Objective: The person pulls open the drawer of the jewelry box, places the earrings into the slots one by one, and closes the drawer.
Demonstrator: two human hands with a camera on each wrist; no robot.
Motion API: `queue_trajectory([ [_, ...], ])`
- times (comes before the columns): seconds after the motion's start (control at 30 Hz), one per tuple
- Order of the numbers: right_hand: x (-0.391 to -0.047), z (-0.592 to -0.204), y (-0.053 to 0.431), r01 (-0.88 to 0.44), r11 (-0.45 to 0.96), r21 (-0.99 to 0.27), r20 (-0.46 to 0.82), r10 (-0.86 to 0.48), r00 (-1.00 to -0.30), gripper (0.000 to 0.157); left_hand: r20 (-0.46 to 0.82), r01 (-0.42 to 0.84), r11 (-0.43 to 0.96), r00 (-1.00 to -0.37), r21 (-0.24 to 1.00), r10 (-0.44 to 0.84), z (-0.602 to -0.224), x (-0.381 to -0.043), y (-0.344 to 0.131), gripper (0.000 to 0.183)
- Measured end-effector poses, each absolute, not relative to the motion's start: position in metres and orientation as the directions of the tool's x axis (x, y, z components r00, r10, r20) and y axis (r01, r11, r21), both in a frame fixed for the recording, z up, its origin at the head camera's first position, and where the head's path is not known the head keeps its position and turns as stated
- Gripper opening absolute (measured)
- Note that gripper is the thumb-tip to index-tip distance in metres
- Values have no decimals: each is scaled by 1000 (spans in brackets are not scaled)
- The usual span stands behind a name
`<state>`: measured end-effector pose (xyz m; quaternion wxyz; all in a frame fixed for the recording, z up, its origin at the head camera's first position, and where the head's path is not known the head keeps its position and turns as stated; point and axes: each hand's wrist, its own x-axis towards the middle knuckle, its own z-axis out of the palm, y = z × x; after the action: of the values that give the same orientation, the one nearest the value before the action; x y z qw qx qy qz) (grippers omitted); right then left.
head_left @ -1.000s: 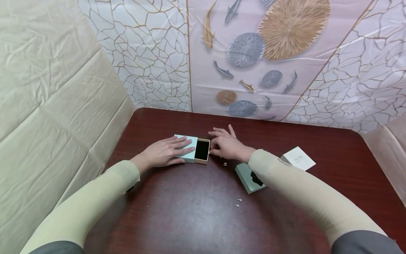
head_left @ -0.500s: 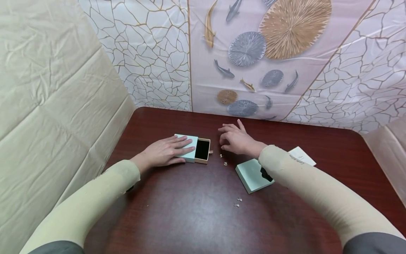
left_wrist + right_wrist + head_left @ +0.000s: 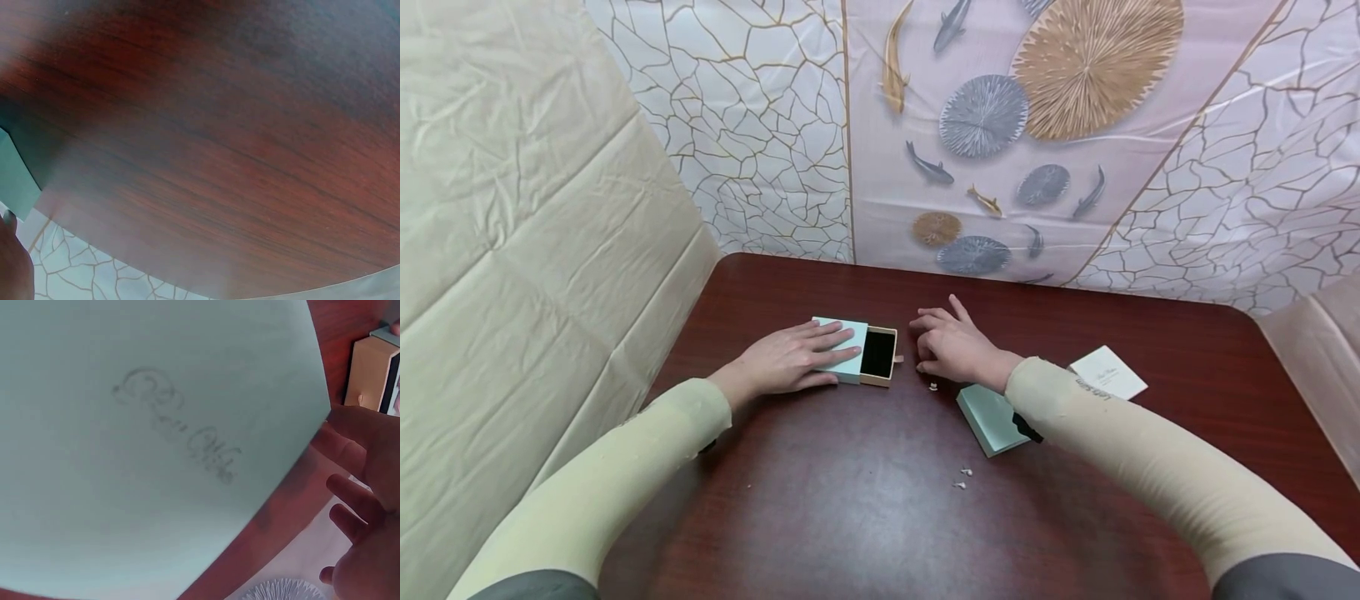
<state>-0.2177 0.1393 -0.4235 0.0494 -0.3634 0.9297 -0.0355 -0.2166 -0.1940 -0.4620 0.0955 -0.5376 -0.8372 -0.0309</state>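
My left hand point(image 3: 793, 358) lies flat with fingers spread over the pale mint sleeve of a small drawer-style jewellery box point(image 3: 850, 371). Out of the sleeve's right end extends its black-lined drawer point(image 3: 877, 353), with a little pull tab. To the right, my right hand point(image 3: 953, 346) is low over the table, thumb and index finger brought together and the other fingers bent. I cannot tell whether the fingertips pinch a tiny earring. Just below them lies a tiny pale earring point(image 3: 933, 386). In the right wrist view the fingertips point(image 3: 334, 415) show past a mint box.
A closed mint box point(image 3: 992, 417) with faint script lies partly under my right forearm. Behind that forearm is a white printed card or box point(image 3: 1107, 372). Nearer me lie two more tiny earrings point(image 3: 962, 479). A patterned cloth point(image 3: 760, 167) hangs behind the dark red table point(image 3: 812, 517).
My right hand draws back right from the drawer's end, uncovering the pull tab, then comes lower and slightly left over one tiny earring, which is now hidden. My left hand stays put.
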Motion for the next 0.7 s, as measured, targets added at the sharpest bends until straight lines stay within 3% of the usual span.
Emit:
queue_trajectory([
  [0.47, -216, -426, 137, -695, 715, -77, -30, -698, -715, 16, 199, 903, 424, -405, -66, 893, -464, -217, -195, 57],
  [0.7, -222, -421, 138, -641, 736, -219, 6, -656, -755, 16, 201, 903, 425, -405, -66, 892, -465, -217, -195, 57],
])
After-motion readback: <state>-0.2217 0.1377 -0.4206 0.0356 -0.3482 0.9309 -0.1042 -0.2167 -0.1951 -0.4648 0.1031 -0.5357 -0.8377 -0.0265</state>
